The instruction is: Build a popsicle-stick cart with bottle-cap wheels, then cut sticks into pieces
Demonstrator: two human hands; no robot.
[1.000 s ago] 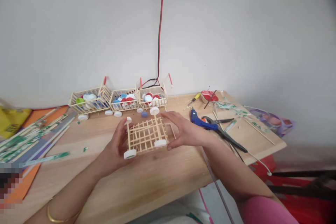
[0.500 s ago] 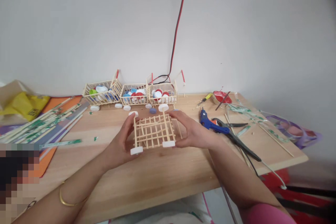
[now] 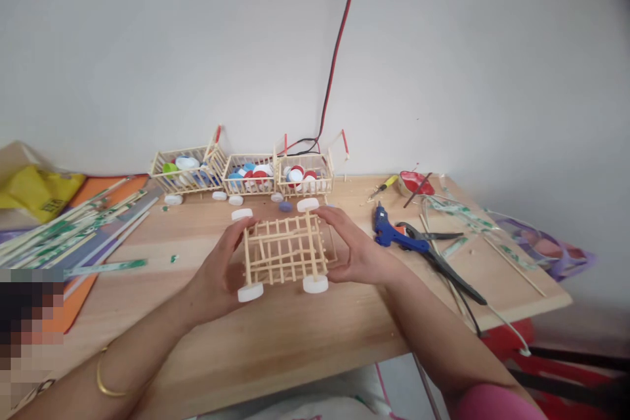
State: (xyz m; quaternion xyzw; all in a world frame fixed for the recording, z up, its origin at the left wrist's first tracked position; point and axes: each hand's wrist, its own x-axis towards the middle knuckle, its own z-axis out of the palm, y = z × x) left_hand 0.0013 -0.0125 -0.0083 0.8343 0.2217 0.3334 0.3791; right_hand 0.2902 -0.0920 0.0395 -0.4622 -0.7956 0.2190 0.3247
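Note:
A small cart built of thin wooden sticks (image 3: 283,251), with white bottle-cap wheels at its corners, is held upside down just above the wooden table (image 3: 295,328). My left hand (image 3: 219,275) grips its left side with fingers curled round the frame. My right hand (image 3: 352,246) clasps the right side, fingers over the top edge. Both near wheels hang toward me.
Three stick baskets of coloured bottle caps (image 3: 246,172) line the wall under a red-black wire (image 3: 335,59). A blue glue gun (image 3: 394,234), black scissors (image 3: 443,256) and a red tin (image 3: 413,182) lie right. Bundled sticks (image 3: 63,230) and a yellow bag (image 3: 37,188) lie left.
The cart has tilted so its near wheels drop toward me, and both hands shifted slightly with it. The view swung a little to the left.

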